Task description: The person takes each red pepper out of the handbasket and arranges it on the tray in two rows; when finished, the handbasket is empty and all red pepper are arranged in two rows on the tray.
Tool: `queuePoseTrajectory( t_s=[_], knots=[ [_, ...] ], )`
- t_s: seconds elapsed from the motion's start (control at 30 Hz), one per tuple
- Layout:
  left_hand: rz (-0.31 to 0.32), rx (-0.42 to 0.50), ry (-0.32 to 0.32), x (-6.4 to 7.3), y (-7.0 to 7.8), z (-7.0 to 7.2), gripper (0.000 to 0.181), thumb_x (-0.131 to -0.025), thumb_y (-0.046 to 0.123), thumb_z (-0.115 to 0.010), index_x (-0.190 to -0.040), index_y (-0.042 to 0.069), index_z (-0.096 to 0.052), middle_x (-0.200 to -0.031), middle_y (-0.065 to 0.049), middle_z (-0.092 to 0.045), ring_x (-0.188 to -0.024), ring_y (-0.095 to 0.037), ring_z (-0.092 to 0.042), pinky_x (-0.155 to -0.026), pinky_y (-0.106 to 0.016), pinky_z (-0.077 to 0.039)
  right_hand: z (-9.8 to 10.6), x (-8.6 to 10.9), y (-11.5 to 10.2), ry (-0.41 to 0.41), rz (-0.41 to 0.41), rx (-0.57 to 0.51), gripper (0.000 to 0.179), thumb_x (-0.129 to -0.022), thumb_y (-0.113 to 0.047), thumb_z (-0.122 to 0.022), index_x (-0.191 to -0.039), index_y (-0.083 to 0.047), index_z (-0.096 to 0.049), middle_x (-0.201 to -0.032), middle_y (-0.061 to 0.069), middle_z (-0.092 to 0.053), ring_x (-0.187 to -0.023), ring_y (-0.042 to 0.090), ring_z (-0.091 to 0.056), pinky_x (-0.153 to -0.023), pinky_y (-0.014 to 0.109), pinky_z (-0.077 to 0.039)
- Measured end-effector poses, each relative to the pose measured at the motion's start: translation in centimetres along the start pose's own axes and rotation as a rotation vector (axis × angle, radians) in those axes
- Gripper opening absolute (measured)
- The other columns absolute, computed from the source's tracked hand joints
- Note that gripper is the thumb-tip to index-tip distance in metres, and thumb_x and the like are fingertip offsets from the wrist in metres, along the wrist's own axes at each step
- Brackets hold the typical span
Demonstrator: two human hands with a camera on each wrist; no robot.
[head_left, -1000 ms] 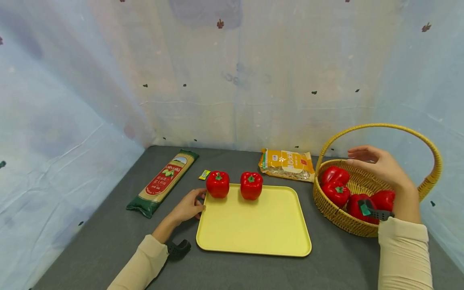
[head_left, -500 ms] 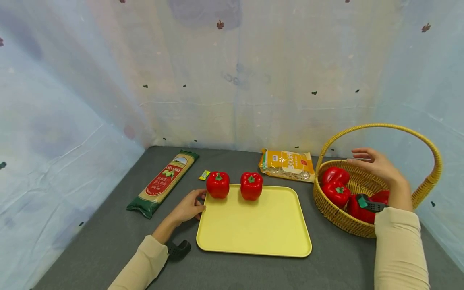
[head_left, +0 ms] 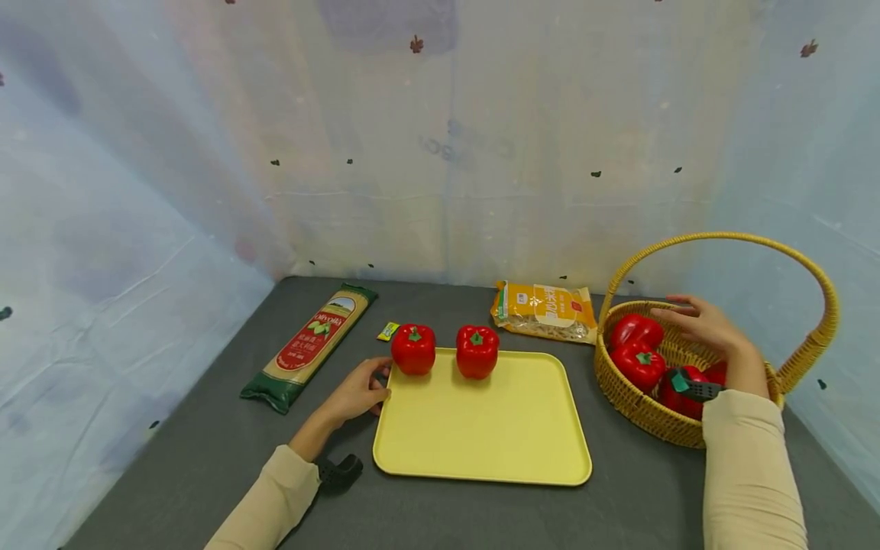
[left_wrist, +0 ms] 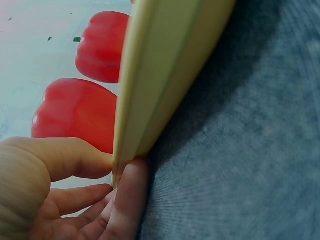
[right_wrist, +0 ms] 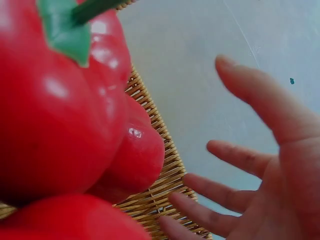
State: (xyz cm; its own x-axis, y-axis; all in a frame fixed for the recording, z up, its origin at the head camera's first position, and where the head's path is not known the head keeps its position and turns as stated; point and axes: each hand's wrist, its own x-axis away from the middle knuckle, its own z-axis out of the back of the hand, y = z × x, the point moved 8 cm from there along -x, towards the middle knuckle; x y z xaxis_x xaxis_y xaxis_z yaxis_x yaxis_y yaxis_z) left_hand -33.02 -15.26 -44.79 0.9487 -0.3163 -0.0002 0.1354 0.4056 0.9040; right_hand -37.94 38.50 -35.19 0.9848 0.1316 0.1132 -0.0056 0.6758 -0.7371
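Observation:
My left hand (head_left: 354, 394) pinches the left rim of a yellow tray (head_left: 481, 431). In the left wrist view its thumb lies over the tray's edge and the fingers are under it. Two red bell peppers with green stems stand along the tray's far edge, a left pepper (head_left: 413, 350) and a right pepper (head_left: 477, 352). On the right, my right hand (head_left: 708, 328) is held over a wicker basket (head_left: 635, 411), holding nothing. Spread fingers (right_wrist: 235, 155) show in the right wrist view, beside several red peppers (right_wrist: 60, 125) in the basket. The forearm and wrist strap hide part of these peppers.
A long green pasta packet (head_left: 309, 347) lies left of the tray, with a small yellow-green packet (head_left: 388, 331) near it. An orange noodle bag (head_left: 545, 311) lies behind, between tray and basket. The basket's tall handle (head_left: 722, 237) arches over the right hand.
My right hand has lowered toward the basket's inside and shifted slightly left. The left hand, tray and the two peppers on it have stayed put.

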Motion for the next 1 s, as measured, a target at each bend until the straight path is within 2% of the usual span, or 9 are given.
queuePoseTrajectory(
  t_s=[0.27,0.5,0.63,0.77,1.0],
  knots=[
    [0.006,-0.019,-0.002,0.0,-0.2,-0.1,0.055,-0.085,-0.001,-0.058,-0.137,-0.002,-0.039,-0.116,-0.019,-0.043,-0.072,-0.019,-0.056,-0.051,-0.032,-0.054,-1.2,-0.4,1.1,-0.094,-0.021,-0.012,0.085,-0.095,-0.046,-0.044,-0.146,0.007,-0.001,-0.142,0.038,-0.010,-0.127,0.055,-0.021,-0.100,0.064,-0.027],
    [-0.005,-0.024,0.004,0.1,0.1,0.0,0.055,-0.086,0.000,-0.058,-0.137,-0.003,-0.038,-0.118,-0.020,-0.043,-0.073,-0.020,-0.055,-0.052,-0.034,-0.053,-2.1,-0.6,1.7,-0.180,-0.039,-0.063,0.085,-0.097,-0.042,-0.043,-0.144,0.010,0.004,-0.145,0.037,-0.004,-0.128,0.056,-0.021,-0.101,0.058,-0.032],
    [-0.013,-0.044,-0.006,0.9,1.8,-0.1,0.054,-0.087,-0.003,-0.056,-0.136,-0.008,-0.036,-0.118,-0.025,-0.042,-0.075,-0.024,-0.056,-0.055,-0.038,-0.055,-2.8,-0.6,2.2,-0.241,-0.067,-0.102,0.082,-0.098,-0.041,-0.040,-0.143,0.013,0.003,-0.144,0.038,-0.008,-0.128,0.055,-0.023,-0.101,0.055,-0.034],
    [-0.018,-0.039,-0.012,1.8,3.8,-0.1,0.052,-0.086,-0.005,-0.055,-0.135,-0.010,-0.037,-0.116,-0.027,-0.042,-0.075,-0.026,-0.056,-0.056,-0.039,-0.055,-2.9,-0.9,2.7,-0.247,-0.060,-0.089,0.079,-0.099,-0.040,-0.039,-0.142,0.016,-0.003,-0.142,0.040,-0.018,-0.127,0.053,-0.029,-0.100,0.053,-0.037],
    [-0.023,-0.034,-0.017,2.0,4.1,-0.1,0.052,-0.086,-0.005,-0.055,-0.135,-0.011,-0.037,-0.116,-0.028,-0.042,-0.076,-0.026,-0.057,-0.057,-0.039,-0.055,-2.9,-0.9,2.8,-0.240,-0.074,-0.046,0.078,-0.098,-0.039,-0.042,-0.139,0.019,-0.010,-0.139,0.040,-0.024,-0.125,0.051,-0.035,-0.096,0.048,-0.043]
  ],
)
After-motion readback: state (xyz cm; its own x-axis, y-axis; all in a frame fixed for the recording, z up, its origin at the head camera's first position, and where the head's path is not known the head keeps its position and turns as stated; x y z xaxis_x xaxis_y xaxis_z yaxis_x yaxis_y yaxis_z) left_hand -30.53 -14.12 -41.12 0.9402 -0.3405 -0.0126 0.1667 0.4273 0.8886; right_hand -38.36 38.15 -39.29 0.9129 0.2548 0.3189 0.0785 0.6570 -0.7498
